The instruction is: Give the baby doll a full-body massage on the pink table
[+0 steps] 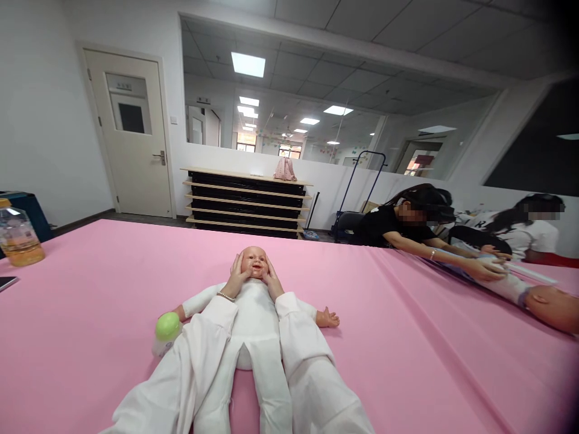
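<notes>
A baby doll (256, 307) in a white cloth body lies on its back on the pink-covered table, head away from me. Its face shows between my two hands. My left hand (235, 282), with a beaded bracelet at the wrist, cups the left side of the head, its thumb on the cheek near the mouth. Mirroring it, my right hand (272, 281) holds the other side, thumb by the mouth corner. The fingers run up along the sides of the head. Beside the doll's arm and my left sleeve stands a bottle with a green cap (167, 326), partly hidden.
The pink cloth (113, 283) covers the table. A bottle of yellowish liquid (20, 238) and a dark flat device (6, 282) are at the left edge. On the right, a co-worker (407, 226) reaches over another doll (549, 304); a second person (534, 229) sits beyond.
</notes>
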A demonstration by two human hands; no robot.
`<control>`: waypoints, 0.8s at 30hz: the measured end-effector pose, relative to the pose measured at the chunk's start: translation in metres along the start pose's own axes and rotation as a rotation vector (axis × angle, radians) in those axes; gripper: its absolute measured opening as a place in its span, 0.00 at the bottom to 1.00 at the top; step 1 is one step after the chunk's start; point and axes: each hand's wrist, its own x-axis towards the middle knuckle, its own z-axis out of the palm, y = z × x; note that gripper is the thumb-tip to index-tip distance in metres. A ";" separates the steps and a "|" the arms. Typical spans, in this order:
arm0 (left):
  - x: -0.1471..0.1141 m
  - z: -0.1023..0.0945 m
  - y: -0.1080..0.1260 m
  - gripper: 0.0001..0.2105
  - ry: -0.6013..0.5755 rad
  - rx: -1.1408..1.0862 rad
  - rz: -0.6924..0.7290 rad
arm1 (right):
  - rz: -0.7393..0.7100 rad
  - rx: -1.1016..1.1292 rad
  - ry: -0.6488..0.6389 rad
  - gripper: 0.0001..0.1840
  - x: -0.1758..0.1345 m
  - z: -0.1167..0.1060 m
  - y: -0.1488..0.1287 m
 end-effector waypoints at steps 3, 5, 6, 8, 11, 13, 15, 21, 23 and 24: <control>-0.001 0.001 -0.001 0.43 -0.018 0.033 0.008 | 0.001 0.012 0.018 0.46 0.001 -0.002 0.003; 0.000 0.000 -0.003 0.41 -0.039 0.038 0.008 | 0.007 0.042 0.015 0.44 0.002 -0.003 0.005; 0.001 -0.001 -0.003 0.38 -0.049 0.036 0.007 | 0.013 0.058 0.010 0.42 0.002 -0.003 0.006; 0.001 -0.001 -0.004 0.35 -0.061 0.035 0.004 | 0.024 0.074 0.008 0.40 0.001 -0.003 0.005; 0.001 -0.001 -0.001 0.39 -0.049 0.044 0.010 | 0.002 0.038 0.035 0.44 0.001 -0.002 0.004; 0.001 -0.001 0.000 0.41 -0.040 0.044 0.017 | -0.004 0.020 0.039 0.48 0.002 -0.001 0.002; 0.001 -0.002 0.001 0.37 -0.041 0.032 0.021 | 0.022 0.044 0.015 0.47 0.002 -0.001 0.001; 0.000 -0.001 0.000 0.39 -0.018 0.037 0.051 | 0.040 0.064 -0.008 0.46 -0.001 -0.001 -0.006; 0.001 -0.001 0.000 0.40 -0.016 0.040 0.063 | 0.030 0.057 -0.002 0.49 -0.001 0.000 -0.008; 0.001 -0.001 0.000 0.39 -0.022 0.037 0.068 | 0.035 0.061 -0.004 0.49 -0.002 0.000 -0.008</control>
